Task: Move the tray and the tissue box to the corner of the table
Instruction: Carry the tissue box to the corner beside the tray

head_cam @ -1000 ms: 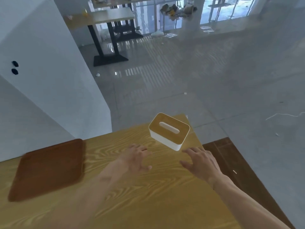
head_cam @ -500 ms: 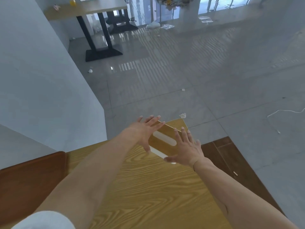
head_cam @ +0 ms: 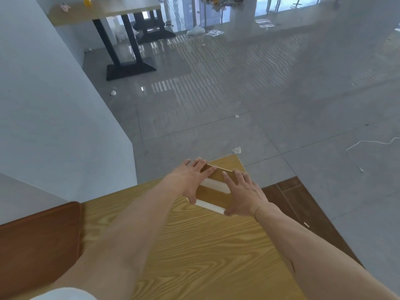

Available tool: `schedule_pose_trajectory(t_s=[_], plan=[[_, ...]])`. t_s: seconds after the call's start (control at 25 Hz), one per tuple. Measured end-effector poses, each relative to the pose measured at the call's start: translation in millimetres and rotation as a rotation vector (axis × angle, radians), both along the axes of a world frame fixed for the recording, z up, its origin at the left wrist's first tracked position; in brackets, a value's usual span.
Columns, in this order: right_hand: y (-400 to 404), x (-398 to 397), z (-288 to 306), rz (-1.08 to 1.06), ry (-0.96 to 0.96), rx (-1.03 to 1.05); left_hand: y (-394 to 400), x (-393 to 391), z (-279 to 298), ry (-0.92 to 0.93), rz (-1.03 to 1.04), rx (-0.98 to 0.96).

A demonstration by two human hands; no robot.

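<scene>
The tissue box (head_cam: 213, 192), white with a wooden lid and a white slot, sits near the far right corner of the light wooden table (head_cam: 194, 252). My left hand (head_cam: 190, 178) clasps its left side, fingers over the far edge and thumb at the near corner. My right hand (head_cam: 243, 192) clasps its right side, fingers on the lid and thumb at the near white edge. Much of the box is hidden by both hands. The dark brown wooden tray (head_cam: 36, 245) lies flat at the table's left edge, apart from both hands.
A white wall (head_cam: 54, 126) stands close on the left behind the tray. The table's far edge and right edge drop to a grey tiled floor (head_cam: 259, 105) with paper scraps. A second table (head_cam: 112, 9) on a black base stands far back.
Both hands reached forward from the table top and closed on the sides of the tissue box. The view shifted forward and down; the tray slid toward the left of view.
</scene>
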State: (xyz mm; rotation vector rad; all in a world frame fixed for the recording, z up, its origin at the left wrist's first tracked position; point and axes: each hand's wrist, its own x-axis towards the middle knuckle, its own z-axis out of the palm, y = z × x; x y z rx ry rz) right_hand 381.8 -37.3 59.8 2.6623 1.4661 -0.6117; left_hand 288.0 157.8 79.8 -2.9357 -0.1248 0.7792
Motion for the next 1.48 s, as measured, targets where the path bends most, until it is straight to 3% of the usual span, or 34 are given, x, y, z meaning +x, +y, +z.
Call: schedule_pose_trajectory(t_s=[0.56,0.64,0.88,1.24,1.48], plan=[[-33,-46,91,0.378,-0.034,0.07,-77,-128,60,-0.158,0.422,-0.067],[-43,-70,109,0.528,-0.073,0.121,-104,-169,78,-0.212,0.539,-0.042],[-50,-115,117,0.725,-0.1,0.223,-134,-246,88,-0.293,0.638,-0.045],[-20,-243,128,1.029,-0.064,0.294,-181,-400,109,-0.32,0.904,0.051],[2,-383,136,1.208,-0.002,0.307,-210,-539,117,-0.34,1.106,0.096]])
